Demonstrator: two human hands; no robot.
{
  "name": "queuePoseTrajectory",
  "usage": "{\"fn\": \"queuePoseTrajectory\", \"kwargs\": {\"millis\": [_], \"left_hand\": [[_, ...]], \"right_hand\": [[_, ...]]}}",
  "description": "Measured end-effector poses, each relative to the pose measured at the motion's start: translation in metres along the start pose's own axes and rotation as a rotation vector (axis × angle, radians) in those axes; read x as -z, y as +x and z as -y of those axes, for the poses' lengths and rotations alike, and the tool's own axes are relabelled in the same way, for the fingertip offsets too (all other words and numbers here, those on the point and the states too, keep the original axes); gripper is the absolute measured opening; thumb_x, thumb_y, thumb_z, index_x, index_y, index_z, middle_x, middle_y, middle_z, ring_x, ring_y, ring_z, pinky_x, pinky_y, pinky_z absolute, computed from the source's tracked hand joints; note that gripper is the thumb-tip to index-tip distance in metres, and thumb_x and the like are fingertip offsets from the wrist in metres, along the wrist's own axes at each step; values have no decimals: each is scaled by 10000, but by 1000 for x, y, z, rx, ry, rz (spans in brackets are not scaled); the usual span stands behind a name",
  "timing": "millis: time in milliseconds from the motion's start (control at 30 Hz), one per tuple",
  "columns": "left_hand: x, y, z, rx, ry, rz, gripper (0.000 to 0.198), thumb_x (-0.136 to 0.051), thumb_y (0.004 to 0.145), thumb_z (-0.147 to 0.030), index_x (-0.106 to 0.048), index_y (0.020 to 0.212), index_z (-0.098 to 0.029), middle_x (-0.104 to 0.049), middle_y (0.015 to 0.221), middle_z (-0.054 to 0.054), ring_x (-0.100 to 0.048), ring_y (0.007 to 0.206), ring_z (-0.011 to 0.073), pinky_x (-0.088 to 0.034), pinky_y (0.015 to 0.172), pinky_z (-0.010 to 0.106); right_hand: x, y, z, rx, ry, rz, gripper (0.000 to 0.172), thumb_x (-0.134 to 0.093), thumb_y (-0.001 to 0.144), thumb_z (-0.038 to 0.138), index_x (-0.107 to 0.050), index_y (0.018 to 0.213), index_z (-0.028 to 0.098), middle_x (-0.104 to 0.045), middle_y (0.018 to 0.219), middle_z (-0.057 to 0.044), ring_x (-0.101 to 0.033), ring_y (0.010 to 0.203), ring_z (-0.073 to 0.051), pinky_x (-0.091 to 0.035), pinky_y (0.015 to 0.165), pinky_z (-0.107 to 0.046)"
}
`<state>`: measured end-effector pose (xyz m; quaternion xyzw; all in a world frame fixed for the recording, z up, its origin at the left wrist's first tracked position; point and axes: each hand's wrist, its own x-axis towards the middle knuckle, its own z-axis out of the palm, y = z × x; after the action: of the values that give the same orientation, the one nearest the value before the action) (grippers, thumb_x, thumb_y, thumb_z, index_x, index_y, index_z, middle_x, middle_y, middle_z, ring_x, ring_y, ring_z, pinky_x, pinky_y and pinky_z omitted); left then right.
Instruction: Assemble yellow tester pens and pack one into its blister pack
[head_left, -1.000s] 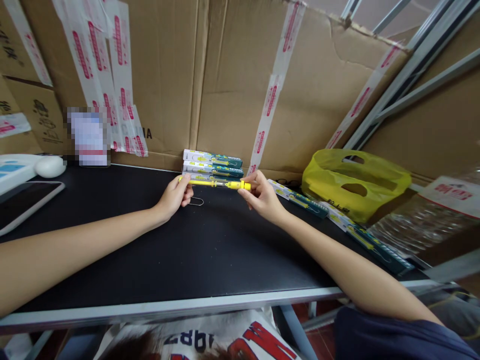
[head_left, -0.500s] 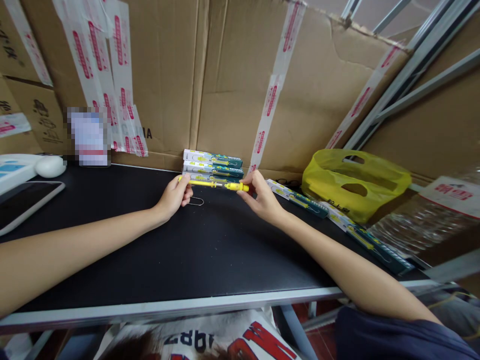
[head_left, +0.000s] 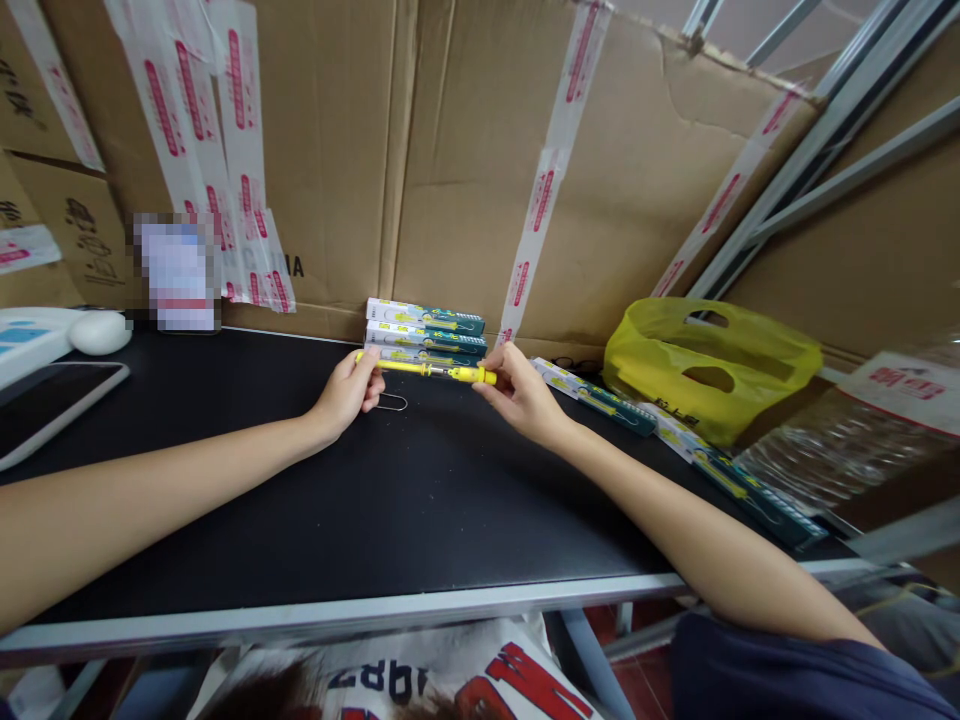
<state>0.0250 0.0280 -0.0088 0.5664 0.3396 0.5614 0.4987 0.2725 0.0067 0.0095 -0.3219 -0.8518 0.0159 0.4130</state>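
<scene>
Between my hands a thin yellow tool is held level above the black table. My left hand pinches its left end, and my right hand has thumb and fingers closed on its thicker right end. A bent metal wire sticks out beside the fingers of my left hand; whether those fingers hold it, I cannot tell. Right behind the tool lie several slim printed boxes, partly covered by it and by my fingers.
More slim boxes run along the right side, beside a yellow plastic bag and clear plastic packaging. At the left are a dark-screened device, a white rounded object and an upright blurred phone. Cardboard stands behind.
</scene>
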Motion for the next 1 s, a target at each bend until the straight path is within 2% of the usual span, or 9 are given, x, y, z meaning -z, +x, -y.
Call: {"fn": "queuePoseTrajectory", "kwargs": {"millis": [233,400,533,733,833,1000], "left_hand": [[0,0,0,-6,6,3,254,-415,923,-346,-380,728,-187,-372,465,-96,-326,320,25,-249,324,131],[0,0,1,-13,12,19,273,-426,916,-374,-383,721,-187,-371,455,-92,-324,319,28,-249,325,137],[0,0,1,-19,25,24,279,-421,918,-372,-380,713,-187,-374,451,-90,-329,318,28,-251,329,137],[0,0,1,-8,20,11,269,-403,929,-339,-376,709,-187,-373,456,-91,-329,317,26,-244,333,139],[0,1,0,6,20,-1,263,-378,938,-309,-377,707,-185,-373,457,-89,-331,318,26,-246,333,139],[1,1,1,11,31,2,272,-379,937,-333,-380,709,-184,-372,448,-88,-329,315,27,-252,332,137]], "right_hand": [[0,-2,-6,-22,2,-19,152,-558,862,275,-449,941,205,-449,875,-28,-403,624,-108,-361,550,-259],[0,-4,-3,-96,22,-6,162,-535,878,302,-441,972,210,-480,750,3,-422,571,-107,-360,536,-256],[0,-3,-1,-94,40,-18,166,-535,875,309,-439,969,212,-486,755,-3,-445,589,-117,-370,543,-258],[1,-3,3,-88,8,-10,164,-540,869,297,-432,960,214,-449,683,27,-398,548,-107,-344,534,-250],[1,-4,4,-95,18,16,175,-531,876,304,-419,977,216,-467,700,22,-416,558,-107,-348,539,-249],[0,-5,5,-111,36,23,194,-514,887,309,-394,1012,220,-441,658,45,-398,523,-95,-327,521,-239]]}}
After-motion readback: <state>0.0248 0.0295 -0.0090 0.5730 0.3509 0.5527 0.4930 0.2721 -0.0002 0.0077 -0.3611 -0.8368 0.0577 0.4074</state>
